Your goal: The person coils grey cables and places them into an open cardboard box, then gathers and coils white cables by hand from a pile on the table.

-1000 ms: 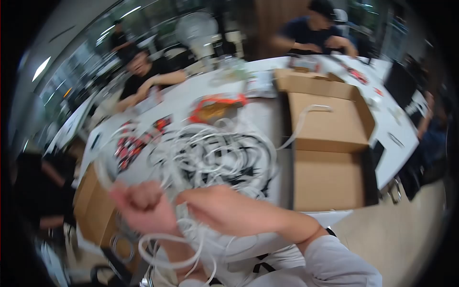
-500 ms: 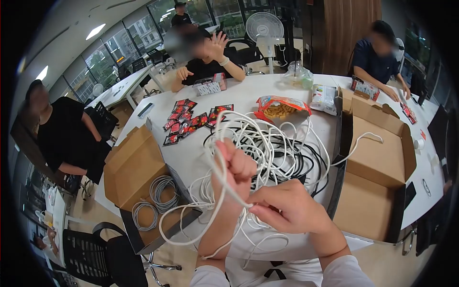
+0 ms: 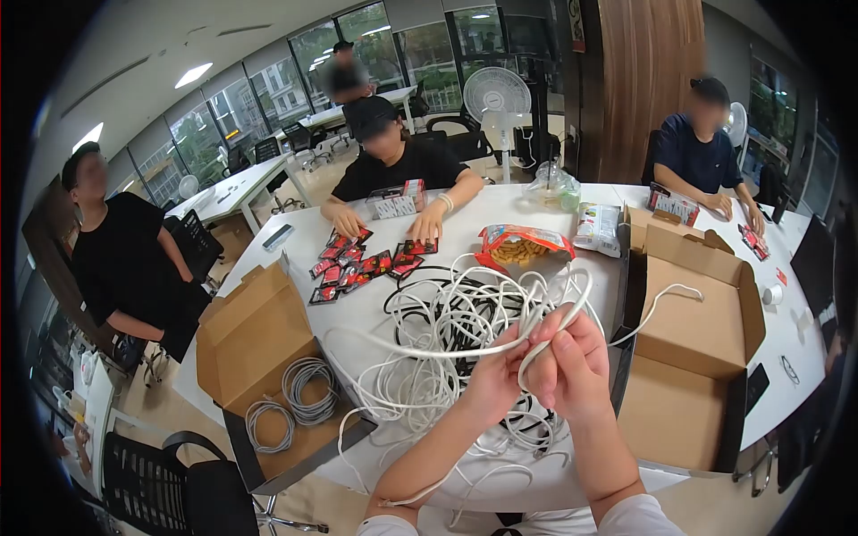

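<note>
Left hand [image 3: 493, 382] and right hand [image 3: 576, 362] grip white cable [image 3: 447, 354]; one hard tug could tighten that tangled heap [image 3: 451, 313]!

Office with tall windows [image 3: 277, 89]
Lights [image 3: 194, 74] glow above me; a white fan [image 3: 497, 92] stands near wood panelling [image 3: 651, 80], a black chair [image 3: 213, 491] on pale flooring [image 3: 702, 489].

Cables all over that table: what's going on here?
Someone is holding a white cable up in both hands, the left hand and right hand close together over a tangle of white and black cables on the table. An open box on the left holds coils of grey cable; another open box is on the right. Across from them, another person has both hands at some red packets.
</note>
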`<state>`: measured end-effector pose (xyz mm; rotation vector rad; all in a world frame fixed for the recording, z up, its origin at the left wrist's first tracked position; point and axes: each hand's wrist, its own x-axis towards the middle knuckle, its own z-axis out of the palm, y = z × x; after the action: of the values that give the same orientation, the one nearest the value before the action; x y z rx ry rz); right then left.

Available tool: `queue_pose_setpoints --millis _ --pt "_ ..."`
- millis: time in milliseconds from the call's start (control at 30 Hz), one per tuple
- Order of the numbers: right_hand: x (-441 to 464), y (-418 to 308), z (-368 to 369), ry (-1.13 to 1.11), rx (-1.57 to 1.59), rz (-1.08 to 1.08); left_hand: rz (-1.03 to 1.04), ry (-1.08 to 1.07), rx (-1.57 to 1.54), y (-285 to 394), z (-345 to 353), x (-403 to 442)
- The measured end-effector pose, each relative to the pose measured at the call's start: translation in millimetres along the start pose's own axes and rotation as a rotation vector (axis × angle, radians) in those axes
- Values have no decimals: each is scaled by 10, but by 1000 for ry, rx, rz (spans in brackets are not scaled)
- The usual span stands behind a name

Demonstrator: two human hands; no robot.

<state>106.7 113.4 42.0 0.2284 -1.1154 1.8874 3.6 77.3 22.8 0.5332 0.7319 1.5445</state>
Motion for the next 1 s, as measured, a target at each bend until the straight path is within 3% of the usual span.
queue_pose_setpoints --millis 100,233,267,400,800,900,1000 --pt "13 -2 -12 6 -22 -67 21 -564 -160 -117 -283 96" --pt "1 -7 45 27 48 -44 87 -504 -164 -92 -276 86" --pt "2 6 51 26 45 -46 101 -299 -90 -73 -221 52" --pt "2 12 62 -1 135 -51 175 -162 -97 -9 -142 54" --pt "-19 -41 182 164 217 -34 274 -98 39 -60 -7 -39" --pt "-15 -88 164 286 -87 -104 158 -144 372 -113 -48 -117" --pt "14 -99 60 413 -240 -150 145 -215 402 -125 -66 -117"
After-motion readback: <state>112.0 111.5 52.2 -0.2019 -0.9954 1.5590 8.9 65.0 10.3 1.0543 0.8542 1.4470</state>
